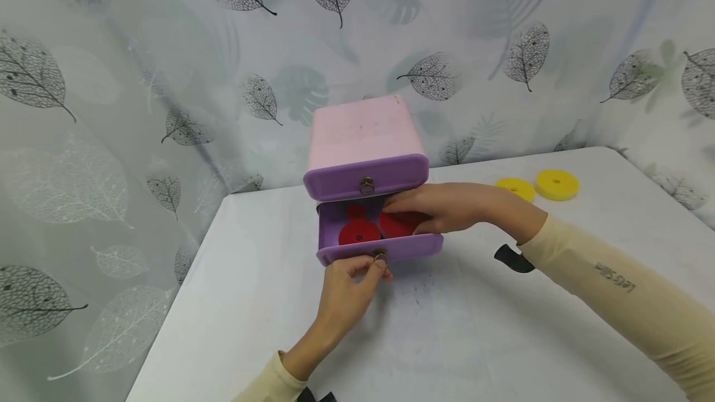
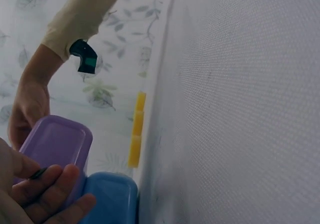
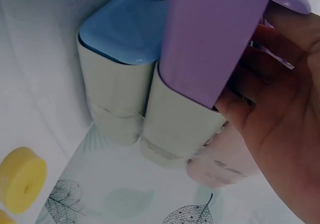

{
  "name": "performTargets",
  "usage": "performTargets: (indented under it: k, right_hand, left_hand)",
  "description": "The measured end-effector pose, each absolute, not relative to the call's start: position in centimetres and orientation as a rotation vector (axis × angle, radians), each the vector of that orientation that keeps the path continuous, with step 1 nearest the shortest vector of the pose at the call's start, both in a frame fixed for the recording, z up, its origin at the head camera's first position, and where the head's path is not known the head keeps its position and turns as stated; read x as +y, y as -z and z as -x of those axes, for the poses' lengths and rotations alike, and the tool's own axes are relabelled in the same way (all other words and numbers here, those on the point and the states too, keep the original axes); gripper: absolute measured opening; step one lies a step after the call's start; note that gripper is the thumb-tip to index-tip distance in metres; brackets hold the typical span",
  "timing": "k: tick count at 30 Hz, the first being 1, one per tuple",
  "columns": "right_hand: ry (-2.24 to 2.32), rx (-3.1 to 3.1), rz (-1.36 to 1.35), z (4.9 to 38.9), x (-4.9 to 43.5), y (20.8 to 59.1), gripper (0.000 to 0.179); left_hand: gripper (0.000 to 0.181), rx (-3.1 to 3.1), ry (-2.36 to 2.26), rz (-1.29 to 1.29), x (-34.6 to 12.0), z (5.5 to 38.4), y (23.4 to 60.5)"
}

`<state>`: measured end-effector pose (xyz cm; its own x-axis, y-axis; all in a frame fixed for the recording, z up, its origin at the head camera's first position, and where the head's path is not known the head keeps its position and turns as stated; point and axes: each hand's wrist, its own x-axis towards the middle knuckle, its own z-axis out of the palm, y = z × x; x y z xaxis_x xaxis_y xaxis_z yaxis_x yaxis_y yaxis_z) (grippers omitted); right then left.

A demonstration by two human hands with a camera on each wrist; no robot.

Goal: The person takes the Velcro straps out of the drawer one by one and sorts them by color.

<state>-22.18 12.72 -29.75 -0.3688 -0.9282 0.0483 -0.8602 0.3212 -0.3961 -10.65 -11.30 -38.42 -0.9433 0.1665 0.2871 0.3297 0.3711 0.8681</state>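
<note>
A small drawer unit (image 1: 363, 129) with a pink top stands on the table, and its purple middle drawer (image 1: 410, 247) is pulled out. My left hand (image 1: 346, 290) pinches the ring pull (image 1: 382, 258) on that drawer's front between thumb and fingers. From the right, my right hand (image 1: 455, 206) reaches into the drawer, its fingers and thumb around a red disc (image 1: 396, 224). Left of it in the drawer lie another red disc (image 1: 357, 232) and a smaller red piece (image 1: 355, 211). In the right wrist view the drawer's side wall (image 3: 212, 43) hides the fingertips.
Above, the purple top drawer (image 1: 335, 183) is closed. A blue drawer (image 2: 111, 196) sits below the open one. Yellow discs (image 1: 557, 185) lie on the white table (image 1: 251, 290) at the back right. A leaf-patterned curtain (image 1: 212, 79) hangs behind the table.
</note>
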Motion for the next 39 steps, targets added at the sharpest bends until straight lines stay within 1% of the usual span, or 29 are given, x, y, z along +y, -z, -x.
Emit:
performTargets:
  k: [12, 24, 32, 39]
  right_hand:
    - [0.547, 2.392, 1.573, 20.9, 12.5, 28.1, 0.061]
    - [0.469, 2.443, 1.526, 20.1, 12.4, 27.7, 0.06]
    - [0.517, 2.432, 1.488, 19.8, 12.4, 27.2, 0.063]
    - [0.55, 2.465, 1.519, 19.1, 12.8, 26.7, 0.064]
  left_hand:
    - [0.026, -2.468, 1.612, 0.46, -11.5, 10.7, 38.7]
    - [0.025, -2.457, 1.625, 0.479, -11.5, 10.6, 38.8]
    - [0.026, -2.468, 1.599, 0.475, -11.4, 10.6, 38.6]
    - [0.026, -2.477, 1.594, 0.471, -11.5, 10.5, 38.5]
